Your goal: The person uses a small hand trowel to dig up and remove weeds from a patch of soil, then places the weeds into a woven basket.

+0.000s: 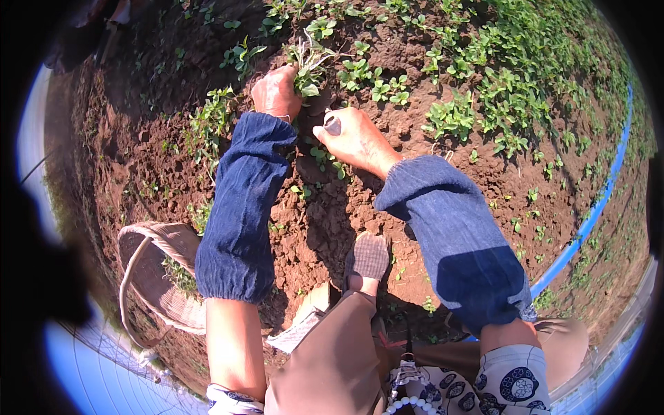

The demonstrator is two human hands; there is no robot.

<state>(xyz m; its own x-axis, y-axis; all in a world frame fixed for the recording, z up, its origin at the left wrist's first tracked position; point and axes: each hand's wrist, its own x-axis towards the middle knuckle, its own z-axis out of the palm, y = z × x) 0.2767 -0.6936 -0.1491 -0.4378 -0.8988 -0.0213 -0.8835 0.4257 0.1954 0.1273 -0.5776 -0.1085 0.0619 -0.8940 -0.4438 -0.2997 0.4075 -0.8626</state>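
Note:
My left hand (276, 93) is closed on a bunch of leafy green plants (309, 83), with pale, dry blades sticking out of its top. To the right and slightly nearer me, my right hand (354, 136) is wrapped around a small tool with a dark, rounded handle end (332, 126). The rest of that tool is hidden by the fingers and shadow. Both hands are low over reddish-brown, cloddy soil (332, 207). Small seedlings (322, 157) grow just below and between them.
A wicker basket (155, 280) with a hoop handle lies tilted at my left, some greens (179, 275) inside. Denser plants (513, 98) cover the ground at right. A blue hose (596, 212) curves along the right side. My shoe (367, 254) rests on the soil.

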